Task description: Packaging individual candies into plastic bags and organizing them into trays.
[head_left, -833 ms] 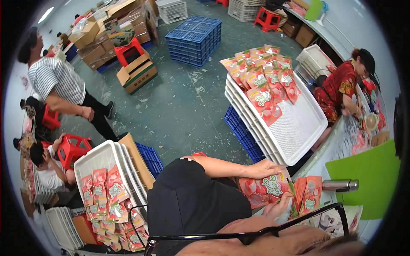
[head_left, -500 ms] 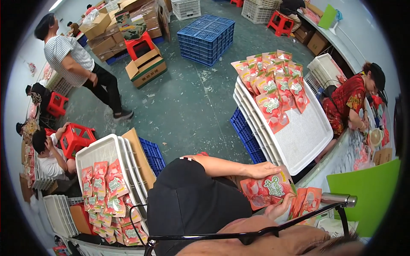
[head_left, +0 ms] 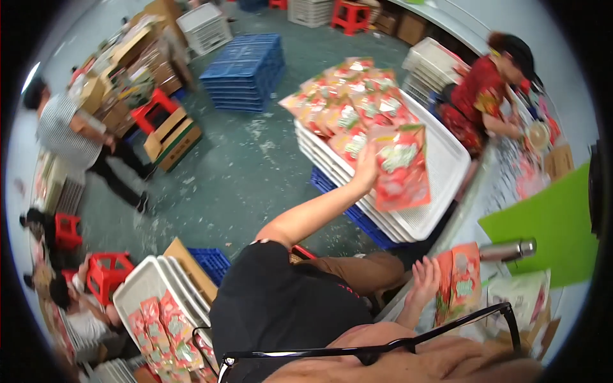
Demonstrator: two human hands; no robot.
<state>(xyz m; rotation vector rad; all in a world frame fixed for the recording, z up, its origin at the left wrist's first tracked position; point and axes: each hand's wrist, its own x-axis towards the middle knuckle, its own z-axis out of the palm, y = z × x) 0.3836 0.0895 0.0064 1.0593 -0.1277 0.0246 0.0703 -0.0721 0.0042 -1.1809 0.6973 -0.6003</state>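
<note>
My left hand [head_left: 366,168] grips one edge of a pink-red pouch [head_left: 402,169] with a picture of fruit on its front. The pouch hangs over the upper white tray [head_left: 440,143]; whether it touches the tray I cannot tell. On that tray's far part lies a heap of similar pouches [head_left: 348,96], slightly blurred. My right hand [head_left: 424,281] is empty, its fingers apart, close beside a row of upright pouches [head_left: 465,274] on the worktable.
A metal flask [head_left: 507,249] and a green board [head_left: 543,220] are to the right. Another tray [head_left: 137,287] of pouches stands lower left. Blue crates [head_left: 246,70] and an open carton [head_left: 172,140] sit on the floor. One person works at right; another walks at left.
My left hand has carried the pouch up and away from my right hand, over the tray. My right hand has let go of it. The view has shifted.
</note>
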